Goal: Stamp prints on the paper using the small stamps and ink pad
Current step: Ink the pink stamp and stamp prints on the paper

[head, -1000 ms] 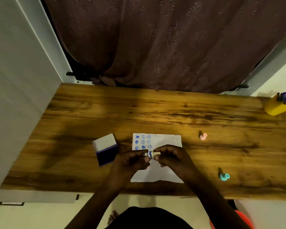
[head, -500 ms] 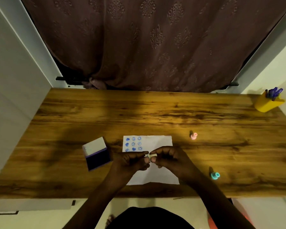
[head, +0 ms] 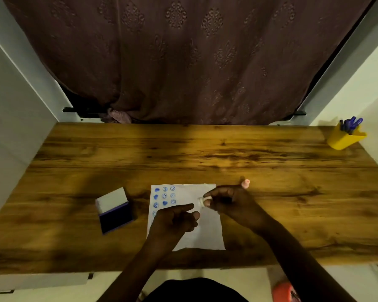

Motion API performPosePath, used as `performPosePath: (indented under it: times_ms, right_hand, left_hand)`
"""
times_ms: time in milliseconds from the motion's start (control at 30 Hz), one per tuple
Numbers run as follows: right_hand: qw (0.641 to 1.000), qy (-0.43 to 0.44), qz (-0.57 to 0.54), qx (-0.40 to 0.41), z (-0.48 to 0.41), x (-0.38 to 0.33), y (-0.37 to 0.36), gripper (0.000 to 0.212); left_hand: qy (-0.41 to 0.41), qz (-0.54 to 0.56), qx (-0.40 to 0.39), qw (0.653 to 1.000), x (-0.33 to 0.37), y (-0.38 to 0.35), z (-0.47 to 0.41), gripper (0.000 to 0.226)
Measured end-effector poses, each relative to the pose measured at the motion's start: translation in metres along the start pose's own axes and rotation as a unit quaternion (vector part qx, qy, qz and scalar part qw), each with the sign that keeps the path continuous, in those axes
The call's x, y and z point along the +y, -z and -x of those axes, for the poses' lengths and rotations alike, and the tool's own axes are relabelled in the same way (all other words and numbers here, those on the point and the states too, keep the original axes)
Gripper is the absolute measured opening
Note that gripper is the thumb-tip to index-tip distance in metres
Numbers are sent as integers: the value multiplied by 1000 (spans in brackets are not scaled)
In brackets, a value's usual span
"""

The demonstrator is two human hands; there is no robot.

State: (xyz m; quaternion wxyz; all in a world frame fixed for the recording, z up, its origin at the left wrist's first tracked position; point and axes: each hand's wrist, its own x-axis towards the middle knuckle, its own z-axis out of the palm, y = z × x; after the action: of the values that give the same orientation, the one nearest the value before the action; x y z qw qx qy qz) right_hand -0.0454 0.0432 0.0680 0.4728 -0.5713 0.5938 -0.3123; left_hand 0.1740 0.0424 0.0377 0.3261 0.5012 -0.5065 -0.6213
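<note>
A white paper (head: 205, 234) lies near the table's front edge, with several blue prints (head: 165, 196) in its top-left corner. My right hand (head: 229, 199) hovers over the paper's upper right, pinching a small white stamp (head: 201, 202) between thumb and fingertips. My left hand (head: 175, 219) rests over the paper's left half, just below the prints; its fingers are loosely apart and nothing shows in them. The open ink pad (head: 115, 211), with a white lid and a dark blue pad, sits left of the paper. A pink stamp (head: 246, 183) stands just beyond my right hand.
A yellow holder (head: 345, 138) with blue pens stands at the table's far right corner. A dark curtain (head: 183, 62) hangs behind the wooden table (head: 205, 153). An orange object (head: 285, 290) sits on the floor at the lower right.
My hands, which were pinched together on the small stamp, have parted. The right hand kept the stamp and moved right; the left hand let go and dropped lower.
</note>
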Motion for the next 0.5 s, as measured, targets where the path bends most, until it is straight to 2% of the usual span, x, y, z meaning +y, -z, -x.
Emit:
performPosePath:
  times_ms: [67, 133, 200, 267, 367, 500]
  right_hand:
    - [994, 19, 99, 48, -12, 6, 25, 17]
    - [972, 14, 219, 88, -25, 11, 48, 18]
    - [927, -19, 354, 123, -37, 19, 65, 22]
    - [881, -51, 455, 123, -47, 27, 74, 26]
    - [842, -67, 527, 90, -58, 37, 77, 29]
    - [819, -45, 566, 76, -65, 46, 76, 29]
  left_hand:
    - [26, -8, 11, 1000, 0, -5, -1, 34]
    - [36, -16, 18, 999, -1, -7, 0, 30]
    - [39, -19, 25, 999, -4, -6, 2, 23]
    - [37, -21, 34, 999, -8, -4, 5, 21]
    - [43, -16, 37, 998, -13, 0, 7, 26]
    - [56, -10, 46, 997, -16, 1, 10, 27]
